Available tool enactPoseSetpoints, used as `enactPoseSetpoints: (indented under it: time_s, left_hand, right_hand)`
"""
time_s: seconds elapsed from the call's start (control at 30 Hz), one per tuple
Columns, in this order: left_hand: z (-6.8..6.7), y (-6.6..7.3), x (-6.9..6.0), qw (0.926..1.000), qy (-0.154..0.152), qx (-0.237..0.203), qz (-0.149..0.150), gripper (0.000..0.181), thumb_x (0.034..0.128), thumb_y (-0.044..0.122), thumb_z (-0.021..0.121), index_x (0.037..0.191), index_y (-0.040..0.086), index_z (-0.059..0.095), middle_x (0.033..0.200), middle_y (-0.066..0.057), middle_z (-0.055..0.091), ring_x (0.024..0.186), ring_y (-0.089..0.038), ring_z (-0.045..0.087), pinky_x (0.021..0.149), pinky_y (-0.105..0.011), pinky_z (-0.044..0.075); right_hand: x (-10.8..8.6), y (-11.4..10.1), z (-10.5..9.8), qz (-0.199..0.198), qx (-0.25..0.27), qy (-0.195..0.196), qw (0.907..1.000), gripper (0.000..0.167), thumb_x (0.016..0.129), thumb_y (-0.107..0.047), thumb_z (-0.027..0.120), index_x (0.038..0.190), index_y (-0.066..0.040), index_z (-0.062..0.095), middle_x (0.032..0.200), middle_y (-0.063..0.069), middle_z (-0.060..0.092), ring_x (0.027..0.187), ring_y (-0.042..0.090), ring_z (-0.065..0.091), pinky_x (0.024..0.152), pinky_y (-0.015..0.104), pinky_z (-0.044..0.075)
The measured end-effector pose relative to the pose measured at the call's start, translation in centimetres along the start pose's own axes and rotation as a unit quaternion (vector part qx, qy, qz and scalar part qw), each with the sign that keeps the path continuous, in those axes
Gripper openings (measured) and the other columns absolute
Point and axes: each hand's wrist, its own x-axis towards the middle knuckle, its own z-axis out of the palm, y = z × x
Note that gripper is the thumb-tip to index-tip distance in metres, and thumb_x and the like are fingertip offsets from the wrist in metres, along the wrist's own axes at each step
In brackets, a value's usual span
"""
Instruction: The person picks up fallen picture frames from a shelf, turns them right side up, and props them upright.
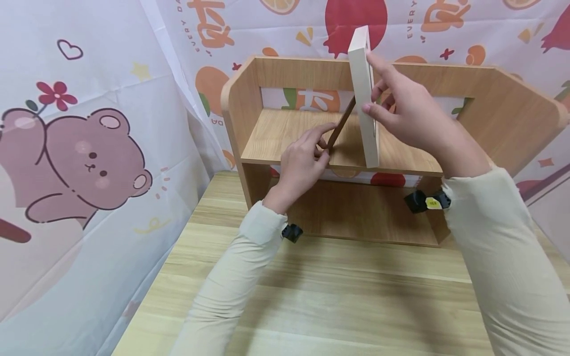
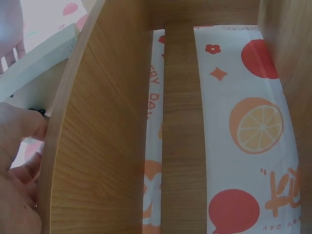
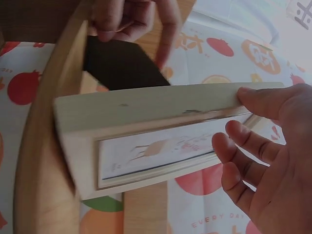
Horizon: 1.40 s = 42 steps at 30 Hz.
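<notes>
A cream-coloured picture frame (image 1: pixel 366 113) stands upright, seen nearly edge-on, on the upper board of a wooden desk shelf (image 1: pixel 285 138). In the right wrist view the picture (image 3: pixel 161 148) shows a pale drawing behind the frame's raised border. A dark brown support leg (image 1: pixel 342 123) slants down behind the frame to the board. My left hand (image 1: pixel 303 158) pinches this leg near its lower end. With thumb on the side edge and index finger near the top, my right hand (image 1: pixel 405 106) holds the frame; its other fingers curl before the picture.
The shelf's lower compartment (image 1: pixel 356 210) lies beneath the upper board. A light wooden table (image 1: pixel 347 291) carries the shelf. Patterned cloth (image 1: pixel 276 29) hangs behind, and a bear-printed cloth (image 1: pixel 89 163) hangs at left. The shelf has raised side panels (image 1: pixel 238 106).
</notes>
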Motion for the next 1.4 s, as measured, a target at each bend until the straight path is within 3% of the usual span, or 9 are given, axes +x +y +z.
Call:
enactPoseSetpoints:
  time_s: [0.2, 0.37, 0.47, 0.63, 0.77, 1.0, 1.23, 1.4]
  left_hand:
    - [-0.3, 0.1, 0.1, 0.9999, -0.007, -0.010, -0.005, 0.046, 0.0868, 0.004, 0.061, 0.130, 0.020, 0.059, 0.089, -0.002, 0.065, 0.075, -0.011, 0.067, 0.060, -0.030, 0.046]
    - [-0.4, 0.1, 0.1, 0.9998, -0.009, -0.015, -0.006, 0.046, 0.0870, 0.005, 0.062, 0.130, 0.021, 0.059, 0.088, -0.002, 0.066, 0.074, -0.010, 0.066, 0.059, -0.030, 0.046]
    - [-0.5, 0.1, 0.1, 0.9997, -0.012, -0.019, -0.009, 0.046, 0.0870, 0.004, 0.062, 0.130, 0.021, 0.059, 0.088, -0.002, 0.066, 0.073, -0.011, 0.066, 0.059, -0.030, 0.046]
    - [-0.5, 0.1, 0.1, 0.9995, -0.015, -0.022, -0.014, 0.046, 0.0870, 0.005, 0.063, 0.130, 0.021, 0.059, 0.088, -0.002, 0.066, 0.074, -0.011, 0.066, 0.059, -0.030, 0.047]
    - [-0.5, 0.1, 0.2, 0.9995, -0.016, -0.024, -0.015, 0.046, 0.0870, 0.004, 0.063, 0.130, 0.021, 0.059, 0.088, -0.002, 0.066, 0.074, -0.011, 0.066, 0.059, -0.031, 0.046]
    - [-0.5, 0.0, 0.2, 0.9992, -0.020, -0.026, -0.021, 0.047, 0.0874, 0.004, 0.063, 0.131, 0.022, 0.058, 0.089, -0.002, 0.066, 0.074, -0.011, 0.066, 0.058, -0.030, 0.045]
    - [-0.4, 0.0, 0.2, 0.9991, -0.025, -0.024, -0.027, 0.047, 0.0877, 0.005, 0.062, 0.131, 0.023, 0.058, 0.090, -0.001, 0.066, 0.074, -0.011, 0.065, 0.059, -0.031, 0.045]
    - [-0.5, 0.1, 0.2, 0.9989, -0.026, -0.027, -0.027, 0.047, 0.0881, 0.005, 0.062, 0.131, 0.023, 0.058, 0.089, -0.001, 0.066, 0.074, -0.011, 0.065, 0.059, -0.031, 0.045]
  right_hand:
    - [-1.2, 0.8, 1.0, 0.003, 0.000, -0.016, 0.9999, 0.065, 0.096, -0.017, 0.059, 0.152, -0.015, 0.026, 0.111, 0.017, 0.058, 0.093, 0.031, 0.062, 0.080, 0.043, 0.051]
    - [-2.2, 1.8, 1.5, 0.036, 0.020, -0.041, 0.9983, 0.055, 0.096, -0.022, 0.058, 0.144, -0.012, 0.033, 0.115, 0.014, 0.057, 0.095, 0.030, 0.062, 0.068, 0.021, 0.048]
    - [-2.7, 2.3, 1.9, 0.060, 0.045, -0.055, 0.9957, 0.051, 0.096, -0.024, 0.058, 0.140, -0.011, 0.036, 0.118, 0.013, 0.056, 0.097, 0.030, 0.062, 0.064, 0.014, 0.045]
    - [-3.3, 3.2, 2.7, 0.067, 0.062, -0.063, 0.9938, 0.046, 0.096, -0.022, 0.059, 0.134, -0.006, 0.039, 0.119, 0.016, 0.057, 0.098, 0.032, 0.063, 0.067, 0.014, 0.048]
    - [-3.7, 3.7, 3.2, 0.077, 0.085, -0.074, 0.9907, 0.046, 0.094, -0.017, 0.061, 0.133, -0.004, 0.040, 0.121, 0.018, 0.055, 0.098, 0.033, 0.062, 0.072, 0.023, 0.056]
    - [-4.2, 4.4, 3.9, 0.083, 0.097, -0.087, 0.9880, 0.046, 0.094, -0.016, 0.061, 0.132, -0.004, 0.038, 0.125, 0.017, 0.052, 0.100, 0.032, 0.061, 0.077, 0.018, 0.048]
    - [-4.4, 4.4, 4.1, 0.100, 0.104, -0.093, 0.9851, 0.046, 0.095, -0.020, 0.060, 0.133, -0.004, 0.041, 0.131, 0.016, 0.050, 0.104, 0.033, 0.059, 0.082, 0.034, 0.055]
    - [-4.5, 4.6, 4.3, 0.108, 0.111, -0.088, 0.9841, 0.045, 0.095, -0.021, 0.061, 0.132, -0.004, 0.042, 0.132, 0.016, 0.050, 0.105, 0.033, 0.059, 0.078, 0.028, 0.054]
